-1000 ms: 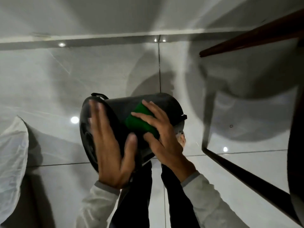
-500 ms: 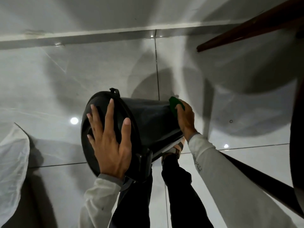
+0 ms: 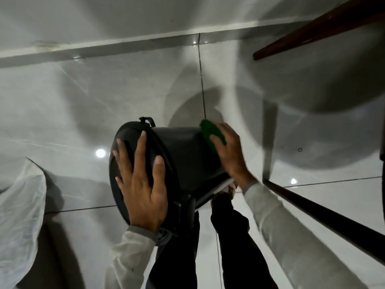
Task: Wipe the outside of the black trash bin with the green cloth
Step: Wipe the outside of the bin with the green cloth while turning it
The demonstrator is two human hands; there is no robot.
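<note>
The black trash bin [image 3: 183, 159] is tipped on its side above the tiled floor, lid end toward the left and base toward the right. My left hand [image 3: 143, 184] lies flat with spread fingers on the lid end, steadying it. My right hand [image 3: 231, 151] presses the green cloth [image 3: 210, 134] against the bin's base end at the upper right. Most of the cloth is under my fingers. A small handle sticks up at the bin's top rim.
A white plastic bag [image 3: 18, 211] lies on the floor at the left. Dark wooden furniture legs [image 3: 325, 217] run along the right and the upper right corner. My dark-trousered legs [image 3: 229, 247] are below the bin. A wall skirting crosses the top.
My right hand slid the green cloth from the bin's middle side wall to its base end, then a little downward over it. My left hand shifted from the rim onto the lid end.
</note>
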